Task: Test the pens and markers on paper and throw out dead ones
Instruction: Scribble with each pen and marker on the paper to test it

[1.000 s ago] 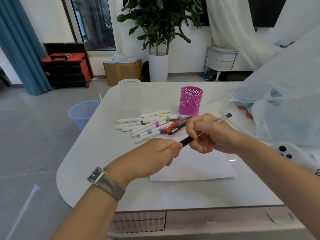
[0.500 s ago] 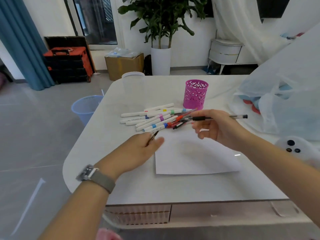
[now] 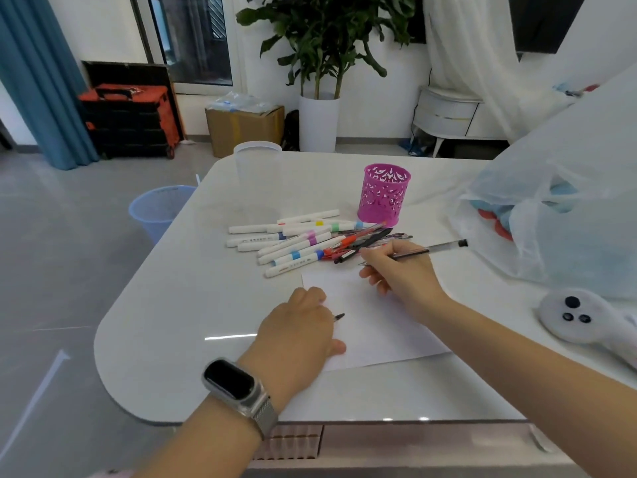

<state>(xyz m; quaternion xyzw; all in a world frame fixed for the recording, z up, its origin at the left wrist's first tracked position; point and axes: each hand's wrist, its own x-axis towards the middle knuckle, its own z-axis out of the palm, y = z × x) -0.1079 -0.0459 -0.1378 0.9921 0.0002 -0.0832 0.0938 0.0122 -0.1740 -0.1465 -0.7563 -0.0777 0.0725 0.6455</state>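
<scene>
The right hand (image 3: 401,270) is clamped on a clear-barrelled pen (image 3: 427,250), fingers pinched round it near the tip, the black end pointing off toward three o'clock. The tip hangs at the far edge of the paper (image 3: 372,319), by the look of it not yet touching. The left hand (image 3: 303,326) is curled round the pen's cap (image 3: 339,316), of which only a dark end pokes out at its three o'clock side, and its heel and thumb rest on the near-left corner of the sheet.

The step in hand is, I judge, the test scribble. To do it well, keep the left hand pressing the sheet so it cannot skate on the glossy bench (image 3: 179,305), bring the tip down onto bare paper clear of the pile, and draw several firm loops rather than one stroke, since a sluggish pen may need a moment to flow.

The untested markers and pens (image 3: 303,243) lie heaped at twelve o'clock from the paper, just beside the pink holder (image 3: 384,194). The blue waste bin (image 3: 158,208) stands on the floor at ten o'clock, ready for dead ones.
</scene>
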